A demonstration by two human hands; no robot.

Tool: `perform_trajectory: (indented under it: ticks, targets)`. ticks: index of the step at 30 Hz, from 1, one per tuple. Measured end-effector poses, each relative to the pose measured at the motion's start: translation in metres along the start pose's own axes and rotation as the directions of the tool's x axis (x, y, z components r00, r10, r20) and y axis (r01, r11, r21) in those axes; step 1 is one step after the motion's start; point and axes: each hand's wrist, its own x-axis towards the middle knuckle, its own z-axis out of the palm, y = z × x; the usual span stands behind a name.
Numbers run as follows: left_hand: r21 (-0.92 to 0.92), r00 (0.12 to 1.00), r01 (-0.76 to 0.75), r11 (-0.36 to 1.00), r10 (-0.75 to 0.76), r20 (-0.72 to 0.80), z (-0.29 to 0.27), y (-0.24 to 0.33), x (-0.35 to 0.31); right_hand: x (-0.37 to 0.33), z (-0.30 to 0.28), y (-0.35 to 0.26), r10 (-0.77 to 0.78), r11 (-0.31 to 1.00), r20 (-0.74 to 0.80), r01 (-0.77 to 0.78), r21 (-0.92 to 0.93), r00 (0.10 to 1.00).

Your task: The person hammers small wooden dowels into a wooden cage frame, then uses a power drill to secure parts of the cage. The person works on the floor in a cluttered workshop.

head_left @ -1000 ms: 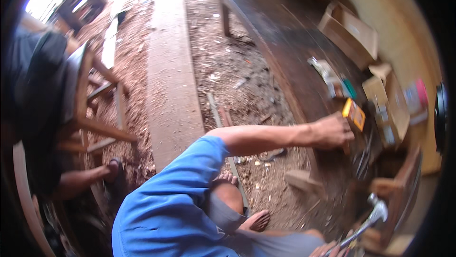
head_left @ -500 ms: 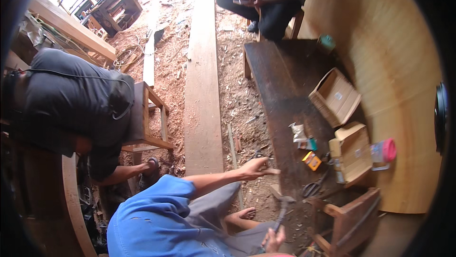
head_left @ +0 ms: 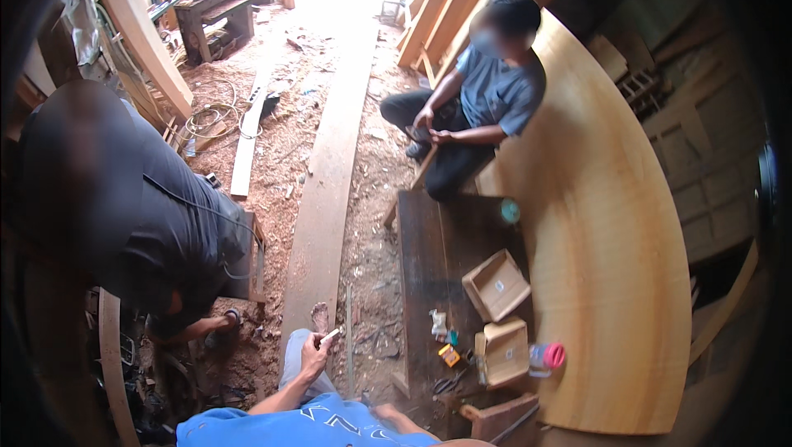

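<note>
My left hand (head_left: pixel 310 359) is raised over my grey-trousered leg, with the fingers closed on a small pale wood piece (head_left: pixel 331 335). My bare foot (head_left: pixel 320 316) shows beyond it on the long plank (head_left: pixel 318 224). At the lower edge a stretch of bare skin, perhaps my right hand or forearm (head_left: pixel 394 416), shows beside my blue shirt; its fingers cannot be made out. No hammer is visible. To the right, a dark low table (head_left: pixel 425 269) bears two open cardboard boxes (head_left: pixel 497 287), a small yellow box (head_left: pixel 449 355) and dark-handled scissors (head_left: pixel 450 383).
A jar with a pink lid (head_left: pixel 548 356) stands beside the boxes, near a large curved wooden panel (head_left: pixel 615 265). One person (head_left: pixel 501 88) sits beyond the table; another (head_left: pixel 157 199) bends over at the left, by a wooden stool (head_left: pixel 256 261). Shavings cover the floor (head_left: pixel 272 166).
The view has tilted up and shifted. My left hand, still holding the wood piece, has drawn back from near the table toward my leg. The hammer in my right hand is out of sight.
</note>
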Motion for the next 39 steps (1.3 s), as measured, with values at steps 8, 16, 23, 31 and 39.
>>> perform_trajectory:
  ticks: [8,16,23,31,39]
  targets:
    - [-0.190,0.997,-0.076,0.979,0.072,-0.032,-0.047,0.134,0.191,0.031,-0.148,-0.216,-0.088,0.989,-0.175,0.065,-0.134,0.981]
    - [-0.374,0.977,-0.208,0.904,0.178,-0.114,-0.120,0.323,0.420,0.053,-0.321,-0.490,-0.283,0.948,-0.222,0.308,0.082,0.933]
    - [-0.119,0.927,-0.043,0.992,-0.005,-0.375,-0.168,0.282,0.606,0.108,-0.418,-0.698,-0.328,0.861,-0.036,0.314,0.401,0.944]
    - [-0.239,0.730,0.476,0.846,-0.532,-0.428,-0.246,0.214,0.615,0.186,-0.541,-0.848,-0.262,0.964,-0.048,0.264,0.029,0.964]
    - [0.001,0.687,0.697,0.717,-0.667,-0.288,-0.266,0.323,0.841,0.198,-0.683,-1.071,-0.200,0.979,-0.136,0.203,0.008,0.970]
